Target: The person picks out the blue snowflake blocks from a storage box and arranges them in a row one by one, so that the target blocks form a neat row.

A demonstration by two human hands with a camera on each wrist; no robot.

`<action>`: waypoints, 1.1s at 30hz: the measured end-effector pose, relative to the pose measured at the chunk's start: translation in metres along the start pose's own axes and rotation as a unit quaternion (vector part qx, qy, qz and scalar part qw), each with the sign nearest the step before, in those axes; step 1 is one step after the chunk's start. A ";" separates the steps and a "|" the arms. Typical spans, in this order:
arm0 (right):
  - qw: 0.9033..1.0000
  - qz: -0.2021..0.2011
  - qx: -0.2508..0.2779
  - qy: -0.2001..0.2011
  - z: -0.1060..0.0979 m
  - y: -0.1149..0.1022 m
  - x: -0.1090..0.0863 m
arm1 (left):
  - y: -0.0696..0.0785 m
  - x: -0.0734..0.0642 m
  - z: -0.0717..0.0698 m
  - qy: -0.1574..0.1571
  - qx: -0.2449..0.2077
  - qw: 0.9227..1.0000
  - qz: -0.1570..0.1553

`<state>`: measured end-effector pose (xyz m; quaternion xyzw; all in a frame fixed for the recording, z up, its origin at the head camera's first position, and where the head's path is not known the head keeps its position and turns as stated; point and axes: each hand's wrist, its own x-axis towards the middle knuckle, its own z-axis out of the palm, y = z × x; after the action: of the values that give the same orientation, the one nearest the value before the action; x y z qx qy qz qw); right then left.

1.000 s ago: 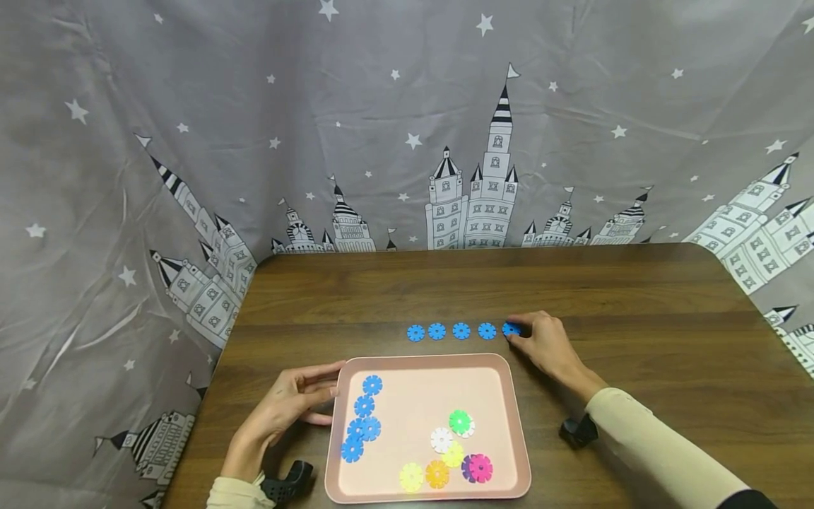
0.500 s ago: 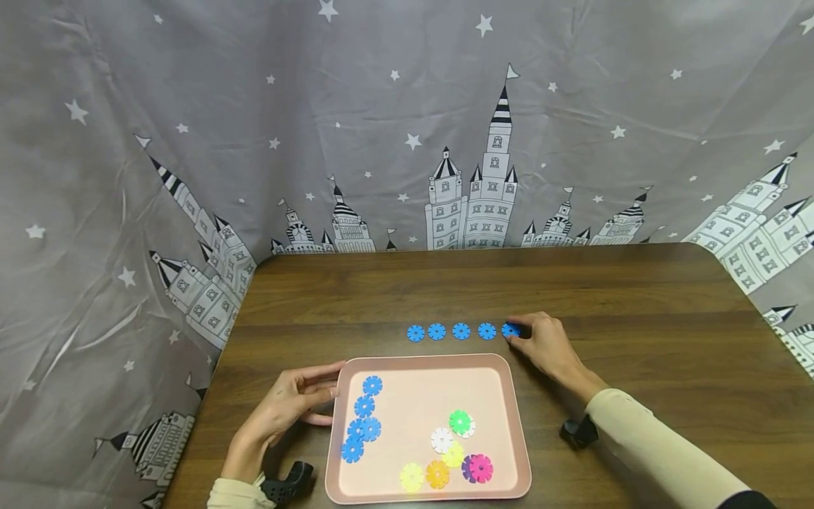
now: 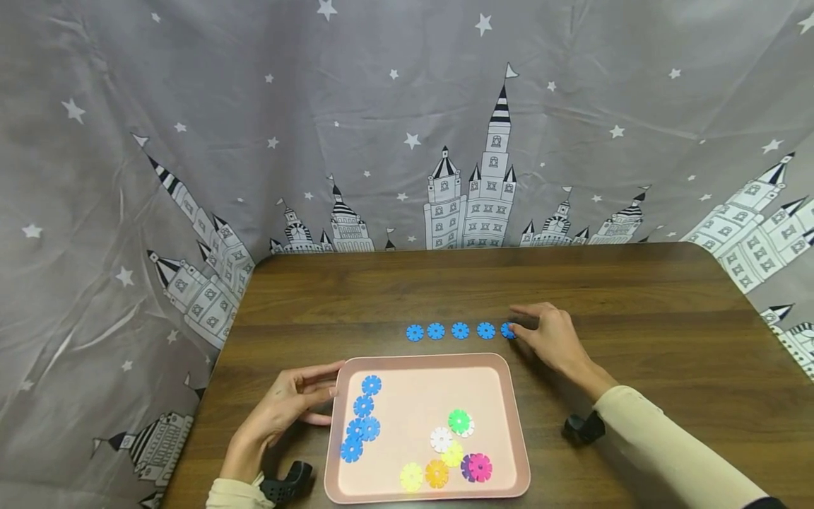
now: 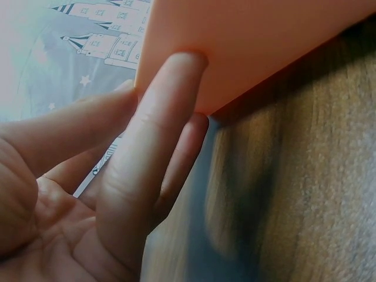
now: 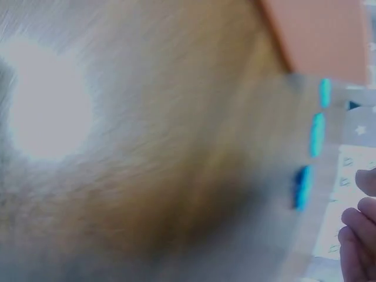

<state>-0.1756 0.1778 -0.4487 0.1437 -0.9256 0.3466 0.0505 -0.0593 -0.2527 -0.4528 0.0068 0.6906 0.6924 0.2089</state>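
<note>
Five-in-line is avoided here: several blue notched discs, like snowflake building pieces [image 3: 461, 331], lie in a row on the table behind the pink tray [image 3: 420, 363]. My right hand [image 3: 555, 341] is over the right-end blue disc [image 3: 506, 330], thumb and forefinger spread, the thumb tip overlapping that disc in view. In the right wrist view the fingers [image 5: 359, 229] appear apart from the nearest disc [image 5: 302, 188]. My left hand [image 3: 286, 403] touches the tray's left side; in the left wrist view its extended fingers [image 4: 155, 123] rest against the outer wall [image 4: 247, 47].
Inside the tray, several blue discs [image 3: 363, 406] line the left side. Green [image 3: 459, 421], white [image 3: 441, 440], yellow [image 3: 411, 478], orange [image 3: 437, 474], purple and pink discs [image 3: 480, 467] lie toward the right and front. A grey castle-print curtain [image 3: 381, 127] hangs behind the wooden table [image 3: 636, 304].
My right thumb and forefinger have parted and let go of the right-end blue disc, and the hand has shifted slightly right. The left hand stays at the tray.
</note>
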 end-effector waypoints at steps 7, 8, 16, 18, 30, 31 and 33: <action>0.999 -0.008 0.021 -0.044 -0.010 -0.037 -0.002 | 0.001 -0.001 -0.001 -0.003 -0.002 1.000 0.004; 0.998 -0.012 0.027 -0.049 -0.010 -0.042 -0.003 | 0.001 -0.001 -0.001 -0.003 -0.002 1.000 0.004; 0.992 -0.040 0.081 -0.083 0.000 -0.072 -0.012 | 0.000 -0.001 -0.001 -0.001 -0.001 1.000 0.003; 0.991 -0.042 0.088 -0.093 0.003 -0.077 -0.013 | 0.000 0.000 0.000 0.000 -0.002 1.000 0.003; 0.978 -0.043 0.142 -0.148 0.030 -0.094 -0.019 | -0.001 -0.001 0.000 -0.003 -0.005 1.000 0.010; 0.977 -0.046 0.143 -0.151 0.033 -0.096 -0.019 | -0.001 -0.001 0.000 -0.003 -0.005 1.000 0.010; 0.976 -0.053 0.142 -0.154 0.037 -0.099 -0.020 | -0.001 -0.001 -0.001 -0.004 -0.003 1.000 0.011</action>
<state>-0.1270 0.0873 -0.4186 0.2499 -0.8545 0.4453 -0.0955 -0.0579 -0.2540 -0.4535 0.0164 0.6872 0.6970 0.2039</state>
